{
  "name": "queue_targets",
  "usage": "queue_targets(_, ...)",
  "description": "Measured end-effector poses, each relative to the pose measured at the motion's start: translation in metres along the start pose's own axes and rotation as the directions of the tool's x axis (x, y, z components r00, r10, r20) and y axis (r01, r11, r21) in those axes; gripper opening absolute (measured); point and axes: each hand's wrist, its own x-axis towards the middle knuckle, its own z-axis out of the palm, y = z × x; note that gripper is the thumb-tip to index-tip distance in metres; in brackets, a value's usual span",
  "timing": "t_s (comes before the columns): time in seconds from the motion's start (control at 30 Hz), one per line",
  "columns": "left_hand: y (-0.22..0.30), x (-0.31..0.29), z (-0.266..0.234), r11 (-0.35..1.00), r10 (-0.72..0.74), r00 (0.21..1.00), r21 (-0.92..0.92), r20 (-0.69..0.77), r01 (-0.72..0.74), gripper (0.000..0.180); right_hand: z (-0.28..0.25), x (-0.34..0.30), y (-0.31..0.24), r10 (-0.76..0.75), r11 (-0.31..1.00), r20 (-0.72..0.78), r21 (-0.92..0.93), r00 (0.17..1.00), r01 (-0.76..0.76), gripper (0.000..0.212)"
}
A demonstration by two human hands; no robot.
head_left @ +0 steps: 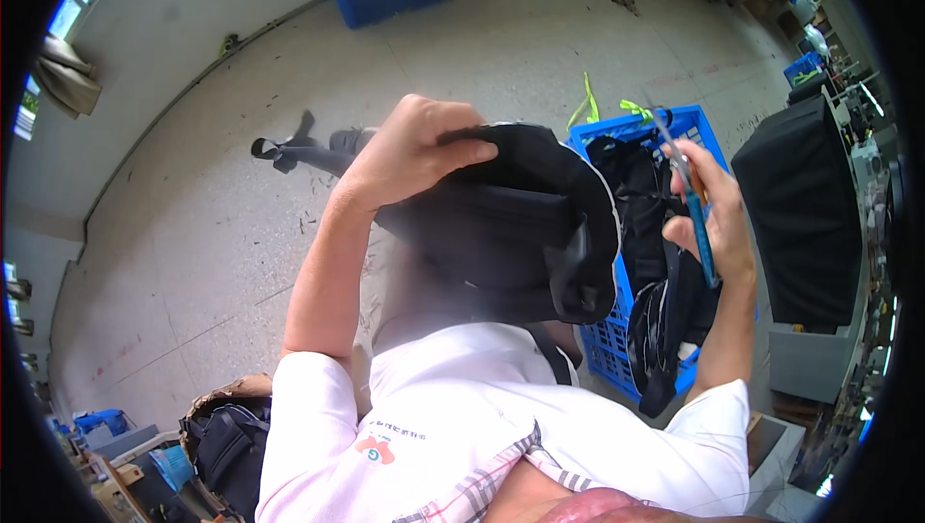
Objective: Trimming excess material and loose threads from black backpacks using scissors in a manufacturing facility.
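Over a speckled concrete workshop floor [222,234], the left hand [409,152] gripped a black fabric bag [520,224]; the right hand [718,224] clasped blue-handled scissors [689,195], seemingly mid-trimming, needing careful blade placement next.

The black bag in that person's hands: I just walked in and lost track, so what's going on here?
A person in a pale shirt holds a black bag up with the left hand, gripping its top edge. The right hand holds a blue-handled tool, seemingly small scissors or snips, beside the bag. Just behind it, a blue plastic crate on the floor holds more black bags.
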Motion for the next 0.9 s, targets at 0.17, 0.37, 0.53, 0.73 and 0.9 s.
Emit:
queue_targets(0.17, 0.005, 0.001, 0.018, 0.994, 0.096, 0.994, 0.045, 0.061, -0.099, 0.021, -0.003, 0.022, -0.027, -0.065, 0.938, 0.247, -0.315, 0.967, 0.144, 0.074)
queue_targets(0.37, 0.002, 0.004, 0.025, 0.998, 0.058, 0.997, -0.026, 0.049, -0.057, 0.024, -0.007, 0.021, -0.034, -0.072, 0.852, 0.349, -0.466, 0.934, 0.240, 0.070)
queue_targets(0.53, 0.001, 0.003, 0.027, 0.997, 0.068, 0.996, -0.025, 0.053, -0.067, 0.024, 0.001, 0.018, -0.026, -0.207, 0.789, 0.293, -0.514, 0.934, 0.336, 0.066)
queue_targets(0.73, 0.001, 0.000, 0.030, 0.996, 0.094, 0.994, -0.015, 0.047, -0.093, 0.022, 0.002, 0.017, -0.027, -0.122, 0.818, 0.325, -0.502, 0.938, 0.281, 0.062)
queue_targets(0.9, -0.001, -0.002, 0.031, 0.996, 0.086, 0.995, 0.001, 0.041, -0.086, 0.022, 0.005, 0.018, -0.026, -0.150, 0.818, 0.340, -0.484, 0.928, 0.310, 0.058)
